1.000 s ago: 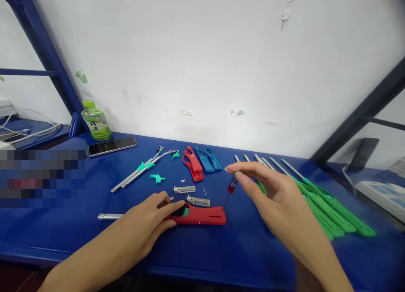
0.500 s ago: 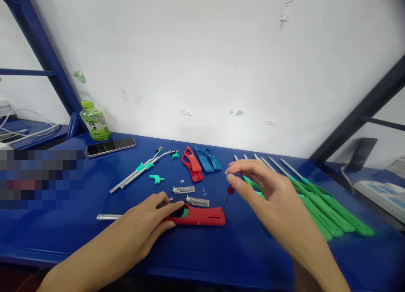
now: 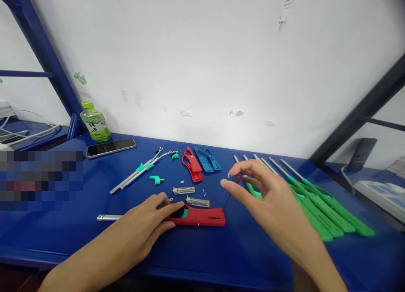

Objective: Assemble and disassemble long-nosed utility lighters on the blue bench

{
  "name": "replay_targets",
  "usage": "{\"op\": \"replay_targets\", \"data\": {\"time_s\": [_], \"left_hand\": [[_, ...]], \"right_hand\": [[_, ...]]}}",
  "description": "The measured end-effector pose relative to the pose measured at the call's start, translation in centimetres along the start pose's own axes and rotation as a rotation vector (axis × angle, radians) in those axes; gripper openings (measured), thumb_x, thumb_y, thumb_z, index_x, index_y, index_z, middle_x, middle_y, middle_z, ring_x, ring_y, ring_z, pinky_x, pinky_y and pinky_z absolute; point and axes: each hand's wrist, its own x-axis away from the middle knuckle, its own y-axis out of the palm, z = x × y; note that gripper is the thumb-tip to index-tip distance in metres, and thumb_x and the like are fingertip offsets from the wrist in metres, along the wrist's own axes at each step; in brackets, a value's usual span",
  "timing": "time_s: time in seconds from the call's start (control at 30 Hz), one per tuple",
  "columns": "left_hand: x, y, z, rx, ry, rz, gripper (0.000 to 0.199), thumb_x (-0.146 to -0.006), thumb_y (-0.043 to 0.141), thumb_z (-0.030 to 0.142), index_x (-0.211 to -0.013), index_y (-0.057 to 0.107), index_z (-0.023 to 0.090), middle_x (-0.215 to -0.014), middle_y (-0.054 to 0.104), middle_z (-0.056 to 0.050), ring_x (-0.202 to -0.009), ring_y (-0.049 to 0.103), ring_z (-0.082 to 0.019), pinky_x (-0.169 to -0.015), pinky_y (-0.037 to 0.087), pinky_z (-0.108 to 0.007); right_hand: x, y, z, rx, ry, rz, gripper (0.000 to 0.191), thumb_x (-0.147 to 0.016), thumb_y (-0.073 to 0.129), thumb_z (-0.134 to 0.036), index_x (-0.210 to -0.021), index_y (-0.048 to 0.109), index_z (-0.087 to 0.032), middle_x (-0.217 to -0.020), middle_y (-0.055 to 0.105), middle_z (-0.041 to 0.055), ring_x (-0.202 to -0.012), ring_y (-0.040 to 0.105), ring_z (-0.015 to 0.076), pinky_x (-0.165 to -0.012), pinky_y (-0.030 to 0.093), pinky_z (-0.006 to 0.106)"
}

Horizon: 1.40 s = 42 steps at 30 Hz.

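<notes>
A red long-necked lighter (image 3: 202, 216) lies flat on the blue table, its silver tube pointing left. My left hand (image 3: 155, 216) grips its handle around the trigger opening and covers part of it. In my right hand (image 3: 259, 191) a small screwdriver (image 3: 236, 179) is pinched between thumb and fingers, its shaft slanting down to the hole near the lighter's right end. Just behind the lighter lie two clear fuel tanks (image 3: 198, 202) and a couple of tiny screws (image 3: 204, 193).
Green lighters (image 3: 325, 207) lie in a row at right. Red shell halves (image 3: 192, 164), blue shell halves (image 3: 208, 159), a teal trigger (image 3: 156, 180) and metal tubes (image 3: 133, 176) are spread behind. A phone (image 3: 110, 148) and green bottle (image 3: 95, 122) stand back left, before the wall.
The fingers of my right hand have shifted on the screwdriver handle, thumb now further left. The tip stays at the lighter's end, and my left hand has not moved.
</notes>
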Motion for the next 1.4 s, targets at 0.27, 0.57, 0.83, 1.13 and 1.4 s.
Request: {"op": "replay_targets", "data": {"time_s": [0.27, 0.57, 0.83, 1.13, 1.4], "left_hand": [[0.05, 0.01, -0.05, 0.011, -0.011, -0.002, 0.042, -0.116, 0.040, 0.044, -0.155, 0.056, 0.046, -0.138, 0.062, -0.006, -0.123, 0.067, -0.026, -0.104, 0.055, -0.038], [-0.10, 0.12, -0.19, -0.001, -0.009, -0.004, 0.042, -0.115, 0.044, 0.039, -0.155, 0.056, 0.046, -0.136, 0.063, -0.006, -0.120, 0.069, -0.026, -0.104, 0.057, -0.041], [-0.03, 0.00, -0.17, -0.002, 0.005, 0.007, 0.041, -0.115, 0.045, 0.039, -0.154, 0.058, 0.045, -0.135, 0.064, -0.006, -0.119, 0.070, -0.026, -0.102, 0.058, -0.038], [-0.03, 0.16, -0.25, 0.015, -0.008, -0.014, 0.042, -0.114, 0.045, 0.038, -0.154, 0.056, 0.047, -0.133, 0.063, -0.006, -0.117, 0.070, -0.026, -0.102, 0.058, -0.041], [0.02, 0.09, -0.31, 0.008, 0.010, -0.005, 0.042, -0.114, 0.045, 0.037, -0.153, 0.058, 0.045, -0.134, 0.063, -0.007, -0.119, 0.069, -0.027, -0.103, 0.058, -0.040]], "right_hand": [[-0.06, -0.24, 0.46, -0.022, 0.005, -0.046, 0.013, -0.103, 0.067, -0.034, -0.112, 0.076, -0.036, -0.116, 0.077, -0.0034, -0.110, 0.071, 0.0208, -0.100, 0.052, 0.039], [-0.04, -0.22, -0.17, -0.015, -0.035, -0.018, 0.008, -0.096, 0.079, -0.034, -0.089, 0.074, -0.031, -0.100, 0.070, -0.0031, -0.096, 0.067, 0.0182, -0.088, 0.053, 0.033], [0.23, -0.31, 0.03, 0.010, -0.041, -0.069, 0.018, -0.105, 0.065, -0.032, -0.115, 0.077, -0.039, -0.117, 0.077, -0.0046, -0.111, 0.070, 0.0195, -0.099, 0.052, 0.036], [-0.15, -0.10, 0.19, -0.049, -0.032, -0.064, 0.010, -0.101, 0.072, -0.030, -0.107, 0.078, -0.036, -0.107, 0.076, -0.0040, -0.099, 0.071, 0.0191, -0.094, 0.055, 0.036], [0.03, 0.03, -0.21, -0.047, -0.033, -0.079, 0.006, -0.098, 0.078, -0.034, -0.094, 0.073, -0.033, -0.103, 0.073, -0.0057, -0.102, 0.069, 0.0176, -0.095, 0.052, 0.032]]}}
